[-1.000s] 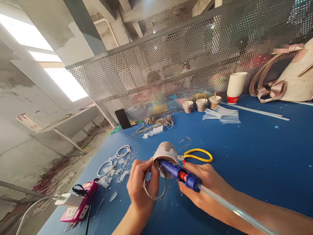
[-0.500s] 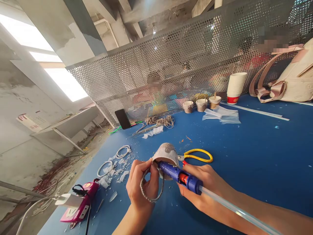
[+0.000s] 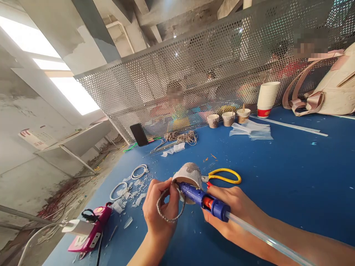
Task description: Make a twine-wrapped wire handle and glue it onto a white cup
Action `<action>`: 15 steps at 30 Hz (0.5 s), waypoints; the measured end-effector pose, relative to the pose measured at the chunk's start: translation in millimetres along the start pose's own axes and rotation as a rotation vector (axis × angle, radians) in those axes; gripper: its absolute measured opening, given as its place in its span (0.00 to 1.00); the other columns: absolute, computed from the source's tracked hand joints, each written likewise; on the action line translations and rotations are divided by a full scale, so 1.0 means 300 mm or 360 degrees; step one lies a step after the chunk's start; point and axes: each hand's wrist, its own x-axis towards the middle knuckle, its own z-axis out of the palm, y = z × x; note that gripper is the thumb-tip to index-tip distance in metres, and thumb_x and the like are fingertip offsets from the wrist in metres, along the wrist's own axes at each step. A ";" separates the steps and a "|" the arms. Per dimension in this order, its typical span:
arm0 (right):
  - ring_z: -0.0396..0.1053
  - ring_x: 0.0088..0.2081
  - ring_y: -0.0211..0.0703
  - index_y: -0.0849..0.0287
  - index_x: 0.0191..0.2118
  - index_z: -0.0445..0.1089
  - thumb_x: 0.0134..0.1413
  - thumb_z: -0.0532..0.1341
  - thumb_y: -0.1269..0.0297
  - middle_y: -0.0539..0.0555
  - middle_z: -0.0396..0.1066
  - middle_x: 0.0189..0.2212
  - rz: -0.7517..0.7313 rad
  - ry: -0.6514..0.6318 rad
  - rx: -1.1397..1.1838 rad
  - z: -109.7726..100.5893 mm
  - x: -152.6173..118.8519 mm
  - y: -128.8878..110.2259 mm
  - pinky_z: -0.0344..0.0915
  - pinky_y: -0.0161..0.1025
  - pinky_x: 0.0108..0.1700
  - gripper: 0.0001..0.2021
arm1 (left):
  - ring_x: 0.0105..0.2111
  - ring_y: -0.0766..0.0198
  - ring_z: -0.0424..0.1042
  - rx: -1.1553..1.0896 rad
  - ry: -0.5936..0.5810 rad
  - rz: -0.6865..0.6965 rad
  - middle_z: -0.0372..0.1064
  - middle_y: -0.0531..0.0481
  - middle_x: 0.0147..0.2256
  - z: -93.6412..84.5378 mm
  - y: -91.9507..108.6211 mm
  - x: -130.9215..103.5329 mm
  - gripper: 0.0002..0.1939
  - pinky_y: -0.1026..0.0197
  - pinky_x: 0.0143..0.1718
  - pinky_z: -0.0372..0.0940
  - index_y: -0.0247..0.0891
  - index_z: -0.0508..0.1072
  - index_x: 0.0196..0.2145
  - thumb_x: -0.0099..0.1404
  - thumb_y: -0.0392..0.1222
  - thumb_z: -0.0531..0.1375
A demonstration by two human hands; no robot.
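Glue gun (image 3: pixel 194 194) pointed into cup (image 3: pixel 189 170).
Left hand (image 3: pixel 158 203) pinched the cup's left rim; right hand (image 3: pixel 237 204) gripped the gun.

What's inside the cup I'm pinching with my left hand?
The front end of the blue glue gun points into the cup, whose inside shows only in part. The cup's bottom is hidden behind its wall and gun.

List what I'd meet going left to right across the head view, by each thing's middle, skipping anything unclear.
Power strip → phone → left hand → tilted cup → glue gun → stack of paper cups → bag.
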 end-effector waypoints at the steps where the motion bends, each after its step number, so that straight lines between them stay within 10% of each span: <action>1: 0.59 0.20 0.39 0.56 0.27 0.59 0.50 0.55 0.71 0.49 0.65 0.20 -0.0005 -0.0011 0.0000 0.001 0.000 0.000 0.55 0.35 0.23 0.04 | 0.19 0.73 0.62 -0.0006 0.0003 0.0003 0.59 0.58 0.23 0.001 0.000 0.001 0.06 0.71 0.16 0.59 0.37 0.70 0.32 0.58 0.29 0.60; 15: 0.57 0.19 0.37 0.55 0.26 0.56 0.49 0.56 0.71 0.48 0.64 0.19 -0.0055 0.0032 -0.0048 0.000 -0.002 0.002 0.52 0.35 0.23 0.07 | 0.19 0.73 0.62 0.0056 0.0035 0.0091 0.59 0.58 0.22 0.001 0.008 0.004 0.07 0.71 0.15 0.58 0.37 0.70 0.32 0.57 0.28 0.60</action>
